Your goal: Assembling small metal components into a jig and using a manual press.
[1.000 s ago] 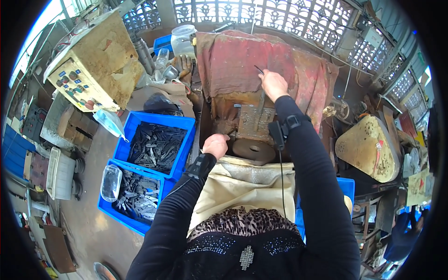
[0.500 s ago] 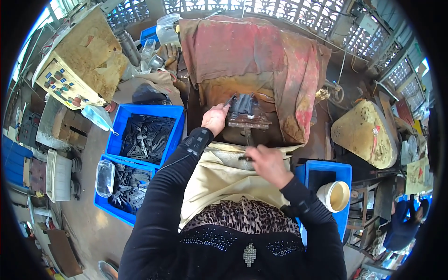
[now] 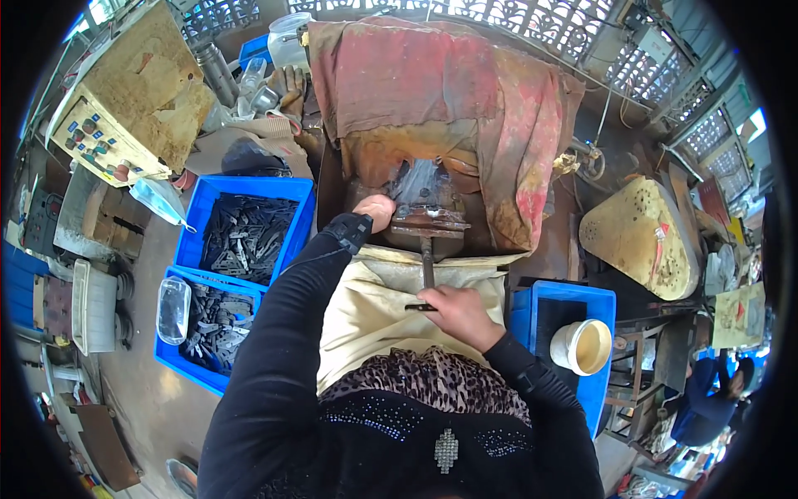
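Note:
A dark metal fixture [image 3: 430, 214] sits in the opening under a stained red-brown cloth, with pale blurred streaks over its top. My left hand [image 3: 376, 211] rests at the fixture's left side; its fingers are bent out of sight, and whether it holds anything is hidden. From the fixture a metal bar [image 3: 427, 262] runs toward me. My right hand [image 3: 462, 314] is closed at the bar's near end, above my lap. A short dark bar-shaped piece [image 3: 421, 308] juts left out of that fist. Whether the fist also grips the metal bar is unclear.
Two blue crates [image 3: 189, 231] of dark flat metal parts stand at left. Right of my lap is a blue bin [image 3: 598, 301] with a cream bucket [image 3: 583, 346]. A control box [image 3: 137, 96] stands far left; the red-brown cloth [image 3: 424, 79] drapes ahead. Another person [image 3: 706, 403] is at far right.
My right hand has drawn back toward my lap, and more of the bar shows. My left hand has shifted slightly left; the thin piece seen at its fingertips is no longer visible there. Pale streaks appeared.

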`<state>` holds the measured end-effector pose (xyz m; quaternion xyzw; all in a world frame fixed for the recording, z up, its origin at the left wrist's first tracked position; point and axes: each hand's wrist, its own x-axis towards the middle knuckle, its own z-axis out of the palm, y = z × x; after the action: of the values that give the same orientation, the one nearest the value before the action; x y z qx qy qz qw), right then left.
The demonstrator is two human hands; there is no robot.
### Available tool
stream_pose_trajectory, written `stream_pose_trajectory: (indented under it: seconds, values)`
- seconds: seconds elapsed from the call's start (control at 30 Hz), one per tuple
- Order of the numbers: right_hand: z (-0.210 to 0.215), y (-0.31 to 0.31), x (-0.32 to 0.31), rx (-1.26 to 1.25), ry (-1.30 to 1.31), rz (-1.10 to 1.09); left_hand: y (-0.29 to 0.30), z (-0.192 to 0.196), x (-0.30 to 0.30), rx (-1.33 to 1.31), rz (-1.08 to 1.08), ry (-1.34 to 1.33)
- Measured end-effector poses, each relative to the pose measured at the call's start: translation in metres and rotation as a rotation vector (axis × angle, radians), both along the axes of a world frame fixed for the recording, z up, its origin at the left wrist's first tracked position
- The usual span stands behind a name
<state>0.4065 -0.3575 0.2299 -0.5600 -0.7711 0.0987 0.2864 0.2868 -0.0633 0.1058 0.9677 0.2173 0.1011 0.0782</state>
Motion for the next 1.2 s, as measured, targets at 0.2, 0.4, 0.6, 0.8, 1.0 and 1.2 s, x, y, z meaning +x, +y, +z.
stream_pose_trajectory:
  seconds: [0.2, 0.4, 0.6, 0.8, 1.0, 1.2]
  values:
    - [0.004, 0.034, 0.037, -0.387, 0.702, -0.224, -0.008, 0.011, -0.011, -0.038, 0.087, 0.042]
    - [0.02, 0.081, 0.05, -0.412, 1.893, -0.789, -0.083, 0.11, 0.014, 0.044, 0.144, -0.292]
    - [-0.006, 0.107, 0.038, -0.277, 2.169, -0.651, -0.16, 0.133, 0.023, 0.054, 0.086, -0.293]
    - [-0.008, 0.071, 0.067, -0.401, 1.472, -0.522, -0.138, 0.138, -0.005, -0.782, -0.074, -0.645]
    - [0.028, 0.01, 0.003, -0.368, 0.261, -0.055, -0.045, 0.097, -0.017, -0.559, 0.281, -0.573]
    - [0.01, 0.003, 0.001, -0.199, 0.074, -0.051, -0.019, 0.054, -0.005, -0.392, 0.208, -0.471]
